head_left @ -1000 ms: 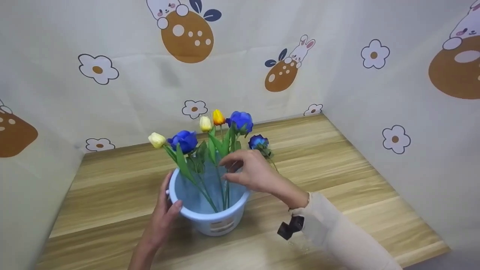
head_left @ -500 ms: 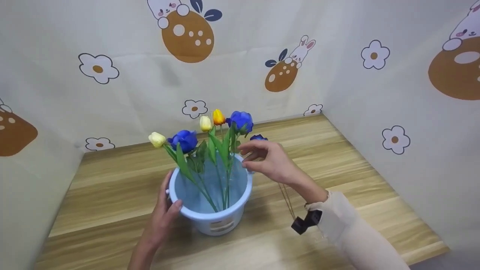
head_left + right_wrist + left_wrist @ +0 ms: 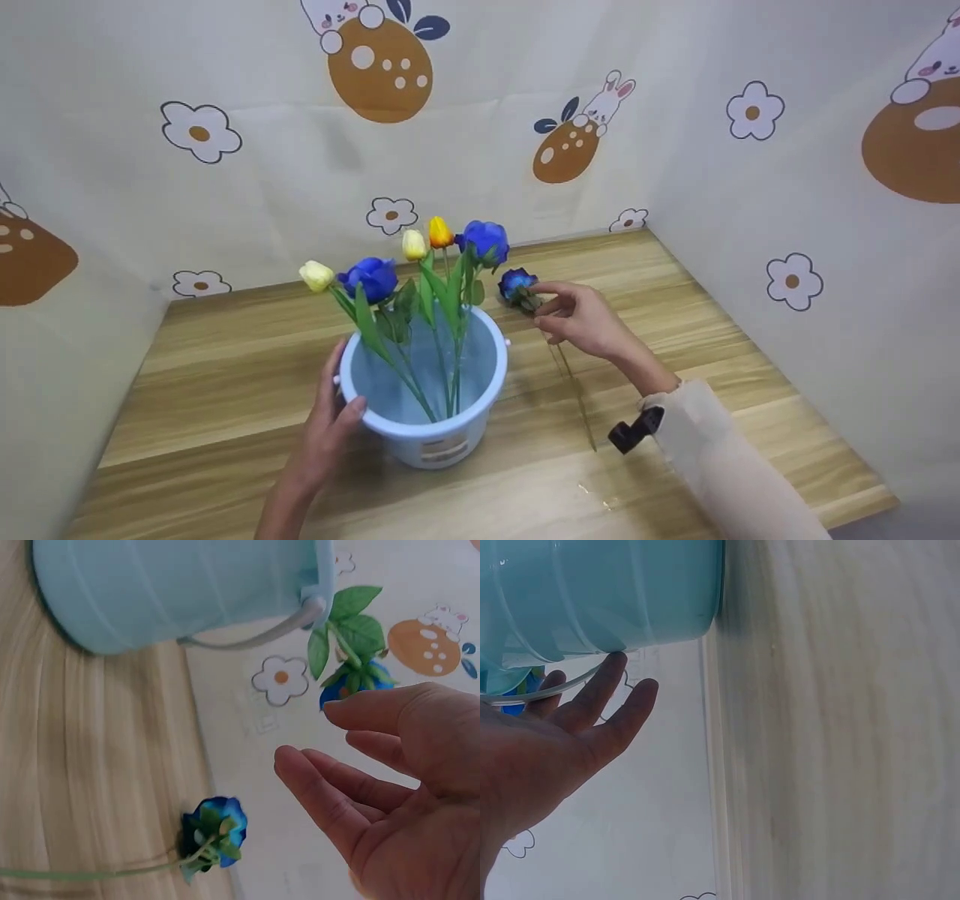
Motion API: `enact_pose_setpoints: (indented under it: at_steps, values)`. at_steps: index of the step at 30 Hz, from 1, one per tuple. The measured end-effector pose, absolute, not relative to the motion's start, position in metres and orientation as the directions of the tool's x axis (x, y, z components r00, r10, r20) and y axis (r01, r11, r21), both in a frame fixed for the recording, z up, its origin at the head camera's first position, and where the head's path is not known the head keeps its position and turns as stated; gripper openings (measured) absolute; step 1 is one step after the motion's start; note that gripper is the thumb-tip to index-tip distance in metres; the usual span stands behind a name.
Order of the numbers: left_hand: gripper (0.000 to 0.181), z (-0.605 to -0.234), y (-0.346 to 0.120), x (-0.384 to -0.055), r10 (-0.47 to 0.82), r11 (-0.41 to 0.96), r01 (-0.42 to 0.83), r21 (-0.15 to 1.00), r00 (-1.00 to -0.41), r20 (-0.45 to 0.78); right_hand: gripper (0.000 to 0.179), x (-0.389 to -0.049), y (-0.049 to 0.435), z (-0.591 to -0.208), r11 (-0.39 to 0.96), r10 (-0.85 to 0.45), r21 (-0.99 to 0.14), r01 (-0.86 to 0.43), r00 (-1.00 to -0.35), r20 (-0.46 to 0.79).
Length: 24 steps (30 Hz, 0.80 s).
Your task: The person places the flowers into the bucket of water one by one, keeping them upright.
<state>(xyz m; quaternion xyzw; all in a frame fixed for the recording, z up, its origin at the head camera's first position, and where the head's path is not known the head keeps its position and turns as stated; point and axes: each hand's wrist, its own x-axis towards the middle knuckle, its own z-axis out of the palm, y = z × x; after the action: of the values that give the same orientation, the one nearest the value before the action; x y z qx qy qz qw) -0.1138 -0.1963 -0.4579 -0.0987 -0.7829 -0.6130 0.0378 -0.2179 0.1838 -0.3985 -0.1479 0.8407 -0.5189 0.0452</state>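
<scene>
A light blue bucket (image 3: 424, 430) stands on the wooden table with several long-stemmed artificial flowers leaning in it. My left hand (image 3: 330, 424) rests against its left side, thumb at the rim and fingers along the outside. In the left wrist view those fingers (image 3: 607, 694) look fairly straight and spread, beside the bucket's handle (image 3: 555, 690). My right hand (image 3: 581, 322) holds nothing, its fingers loosely bent and parted from the thumb. It hovers just right of a blue artificial rose (image 3: 517, 283), which lies on the table to the right of the bucket, its thin stem (image 3: 579, 394) toward the front.
In the bucket are two pale yellow tulips (image 3: 414, 246), an orange tulip (image 3: 439, 233) and two blue flowers (image 3: 369, 280). Patterned cloth walls (image 3: 465, 135) border the table at the back and sides. A few small clear bits (image 3: 600, 499) lie near the table's front.
My right hand has moved right, from among the stems over the bucket to beside the blue rose on the table. The left hand has stayed at the bucket.
</scene>
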Motion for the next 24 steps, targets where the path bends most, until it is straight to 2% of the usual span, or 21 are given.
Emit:
enact_pose_setpoints:
  at_steps: [8, 15, 24]
  values:
    - [0.074, -0.457, -0.196, -0.113, 0.103, 0.227, 0.169, 0.959, -0.983, 0.149, 0.046, -0.227, 0.198, -0.415, 0.514, -0.241, -0.846, -0.142, -0.970, 0.017]
    - [0.074, -0.457, -0.197, -0.115, 0.112, 0.219, 0.174, 0.960, -0.982, 0.152, 0.046, -0.231, 0.208, -0.424, 0.531, -0.219, -0.842, -0.093, -0.975, -0.031]
    - [0.074, -0.458, -0.197, -0.115, 0.129, 0.201, 0.199, 0.959, -0.976, 0.175, 0.049, -0.231, 0.214, -0.436, 0.664, -0.252, -0.736, -0.133, -0.966, -0.053]
